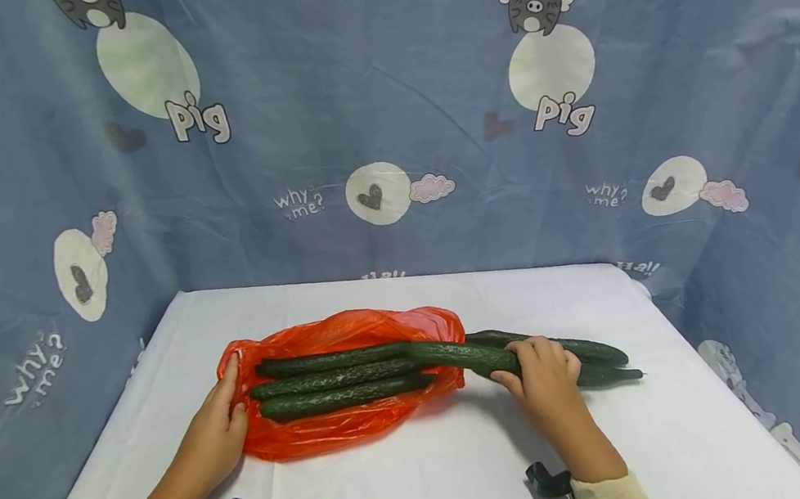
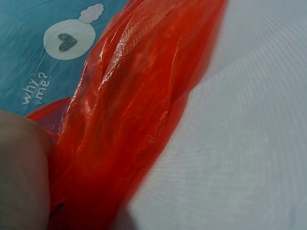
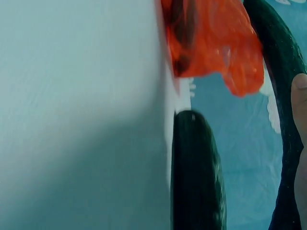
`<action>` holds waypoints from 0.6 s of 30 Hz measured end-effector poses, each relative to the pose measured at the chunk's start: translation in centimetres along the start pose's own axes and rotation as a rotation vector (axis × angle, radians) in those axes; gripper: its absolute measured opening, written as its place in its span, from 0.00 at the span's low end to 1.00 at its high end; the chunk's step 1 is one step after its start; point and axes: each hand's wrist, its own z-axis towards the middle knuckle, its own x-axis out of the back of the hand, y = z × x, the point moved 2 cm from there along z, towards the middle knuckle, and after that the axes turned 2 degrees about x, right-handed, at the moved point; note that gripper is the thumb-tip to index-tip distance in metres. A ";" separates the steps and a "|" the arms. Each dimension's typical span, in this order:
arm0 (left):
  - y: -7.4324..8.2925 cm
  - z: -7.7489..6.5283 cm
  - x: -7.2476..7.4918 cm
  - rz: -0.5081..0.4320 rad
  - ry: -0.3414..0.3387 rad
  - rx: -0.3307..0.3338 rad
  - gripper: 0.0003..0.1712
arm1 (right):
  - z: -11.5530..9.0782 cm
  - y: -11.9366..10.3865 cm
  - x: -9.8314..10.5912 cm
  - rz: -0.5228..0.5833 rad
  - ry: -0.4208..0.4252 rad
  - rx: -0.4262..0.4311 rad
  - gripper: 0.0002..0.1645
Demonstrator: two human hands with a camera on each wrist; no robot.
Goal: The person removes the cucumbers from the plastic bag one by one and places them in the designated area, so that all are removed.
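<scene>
A red plastic bag [image 1: 296,442] lies spread on the white table, with several long dark green cucumbers [image 1: 336,378] side by side on it. My left hand [image 1: 213,431] grips the bag's left edge, its thumb over the near side; in the left wrist view the bag [image 2: 129,105] bunches up beside the hand. My right hand [image 1: 550,380] holds one cucumber [image 1: 457,356] by its right end, the other end over the cucumbers on the bag. In the right wrist view the thumb lies along this held cucumber [image 3: 278,52].
Right of the bag, two more cucumbers lie on the table, a farther one [image 1: 600,352] and a nearer one [image 1: 610,374], partly behind my right hand. A blue patterned cloth [image 1: 366,80] hangs behind and beside the white table [image 1: 398,497].
</scene>
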 end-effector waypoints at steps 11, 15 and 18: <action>-0.1 0.3 0.0 0.000 -0.008 0.007 0.49 | -1.4 3.7 1.3 0.003 -0.064 -0.034 0.30; -0.2 0.2 0.0 -0.003 -0.020 0.024 0.49 | -1.9 5.0 1.6 0.001 -0.076 -0.046 0.30; -0.3 0.0 0.0 -0.005 -0.036 0.048 0.49 | -2.4 6.0 1.7 0.020 -0.097 -0.053 0.30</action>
